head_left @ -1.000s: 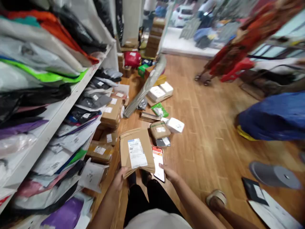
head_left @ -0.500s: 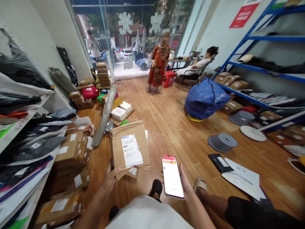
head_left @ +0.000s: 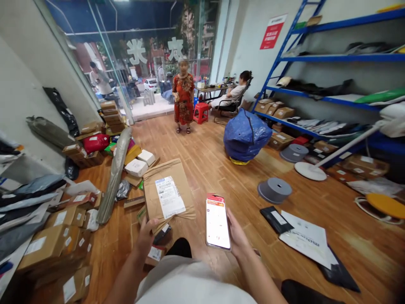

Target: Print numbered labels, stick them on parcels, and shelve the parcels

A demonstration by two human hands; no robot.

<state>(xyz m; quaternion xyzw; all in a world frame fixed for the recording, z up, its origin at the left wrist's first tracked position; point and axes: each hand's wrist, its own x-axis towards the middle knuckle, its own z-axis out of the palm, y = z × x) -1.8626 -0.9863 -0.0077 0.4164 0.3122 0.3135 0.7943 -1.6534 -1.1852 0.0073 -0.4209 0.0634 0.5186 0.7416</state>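
A flat brown paper parcel [head_left: 150, 185] with a white printed label [head_left: 170, 197] is tilted up in front of me. My left hand [head_left: 147, 232] grips its lower left corner, thumb on top and the other fingers hidden beneath. My right hand [head_left: 236, 232] is wrapped round a smartphone [head_left: 218, 223], held upright beside the parcel but apart from it. The phone's screen is lit, mostly white with a red and orange band at the top; its text is too small to read.
Cardboard boxes [head_left: 44, 245] and a long wrapped roll [head_left: 114, 181] lie to the left. A blue bundle [head_left: 247, 135], a grey spool [head_left: 274, 190] and a white mailer bag [head_left: 305, 234] are on the floor at right, by blue shelves [head_left: 341, 59]. A person in red [head_left: 183, 97] stands ahead.
My view has turned to the right, so the room's contents appear further left. Both hands keep hold of the parcel and the phone. Another person's leg at lower right has mostly left view.
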